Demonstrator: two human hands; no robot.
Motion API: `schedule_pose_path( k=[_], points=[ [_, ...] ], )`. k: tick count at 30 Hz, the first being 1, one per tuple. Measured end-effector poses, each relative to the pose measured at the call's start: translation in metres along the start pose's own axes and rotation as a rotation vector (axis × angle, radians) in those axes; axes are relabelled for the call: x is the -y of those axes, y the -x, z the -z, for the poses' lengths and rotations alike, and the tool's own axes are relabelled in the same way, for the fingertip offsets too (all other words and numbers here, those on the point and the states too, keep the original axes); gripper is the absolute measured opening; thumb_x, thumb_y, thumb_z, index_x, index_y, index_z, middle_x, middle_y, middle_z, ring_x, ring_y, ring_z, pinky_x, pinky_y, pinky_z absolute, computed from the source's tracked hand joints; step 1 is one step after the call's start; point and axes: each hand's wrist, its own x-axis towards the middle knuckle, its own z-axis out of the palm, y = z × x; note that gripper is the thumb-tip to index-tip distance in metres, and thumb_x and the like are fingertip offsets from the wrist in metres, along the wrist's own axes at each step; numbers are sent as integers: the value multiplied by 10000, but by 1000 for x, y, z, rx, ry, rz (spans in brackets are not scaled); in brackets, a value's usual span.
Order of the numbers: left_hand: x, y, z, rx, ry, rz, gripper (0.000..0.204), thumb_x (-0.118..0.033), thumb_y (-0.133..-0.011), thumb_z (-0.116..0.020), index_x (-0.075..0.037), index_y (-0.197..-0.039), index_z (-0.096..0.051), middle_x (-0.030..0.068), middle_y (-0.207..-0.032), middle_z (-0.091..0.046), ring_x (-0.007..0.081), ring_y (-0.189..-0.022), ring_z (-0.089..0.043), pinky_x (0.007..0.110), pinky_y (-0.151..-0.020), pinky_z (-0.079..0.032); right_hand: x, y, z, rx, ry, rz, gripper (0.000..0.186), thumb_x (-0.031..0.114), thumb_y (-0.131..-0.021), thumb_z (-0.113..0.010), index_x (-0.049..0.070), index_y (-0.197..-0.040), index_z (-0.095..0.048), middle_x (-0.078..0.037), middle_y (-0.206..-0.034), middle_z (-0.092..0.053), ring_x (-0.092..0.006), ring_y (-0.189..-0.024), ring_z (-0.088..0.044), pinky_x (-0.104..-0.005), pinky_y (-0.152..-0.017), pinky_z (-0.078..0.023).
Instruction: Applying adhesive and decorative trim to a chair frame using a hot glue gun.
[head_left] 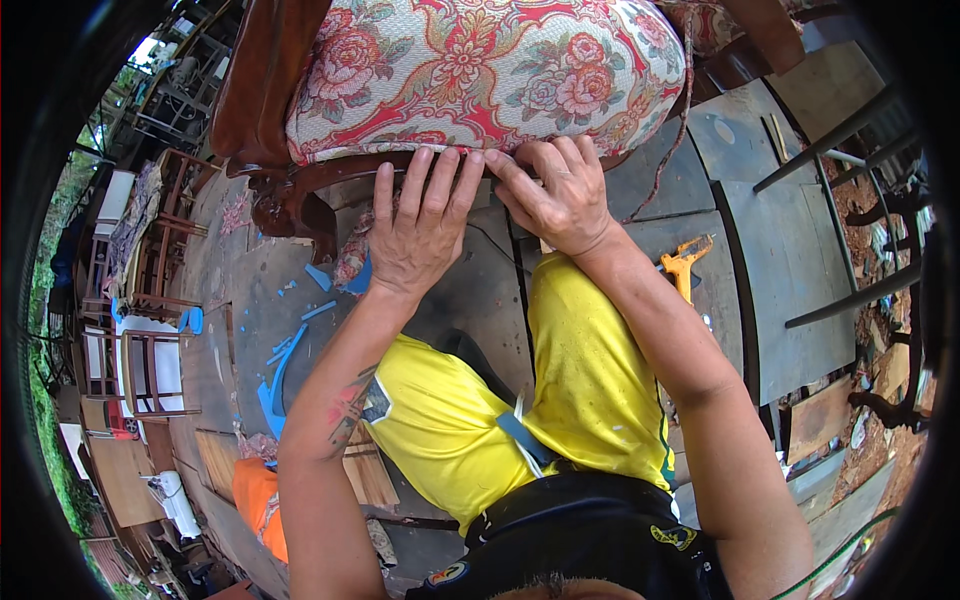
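Chairs of bare wood (pixel 140 350) stand stacked at the far left rim, well apart from the work. Nearer in, blue scraps (pixel 285 350) lie scattered over the dark surface (pixel 790 270), and an orange cloth (pixel 258 500) sits low at the left beside the person's elbow.

At the centre top, the floral cushion (pixel 470 70) of an upholstered seat fills the frame, its red-and-cream fabric rolling down to a carved wooden frame (pixel 300 190) along the lower edge. The left hand (pixel 418 235) lies flat with fingers spread, fingertips pressing on that fabric edge where it meets the wood. Just beside it, touching at the fingertips, the right hand (pixel 558 200) bends its fingers onto the same edge (whether it pinches the fabric or only presses it, I cannot tell). Neither hand closes around a tool.

Below the hands are the person's knees in yellow shorts (pixel 520 400).

To the right, a yellow tool (pixel 688 262) rests on the surface near the right forearm, not touching it. Beyond it the surface runs open toward its right edge, where dark metal bars (pixel 850 140) cross above the red earth.
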Motion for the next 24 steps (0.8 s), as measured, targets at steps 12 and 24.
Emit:
schedule_pose_path(
  k=[12,24],
  points=[
    [8,0,-1,-50,40,-14,631,-267,-930,-754,-257,-1529,-557,39,-1454,-505,251,-1453,-440,513,-1263,-310,1,2,-2,-24,-4,-3,354,191,-761,-788,141,-1111,-792,-15,-862,-589,-201,-752,-555,-366,-669,-408],
    [20,-4,6,-135,45,130,503,-242,-985,-705,-146,-1468,-604,99,-1403,-568,304,-1369,-515,518,-1221,-346,0,6,-4,32,3,-17,541,150,-718,-845,160,-1250,-749,-16,-933,-618,-203,-817,-573,-380,-729,-423]
  ],
)
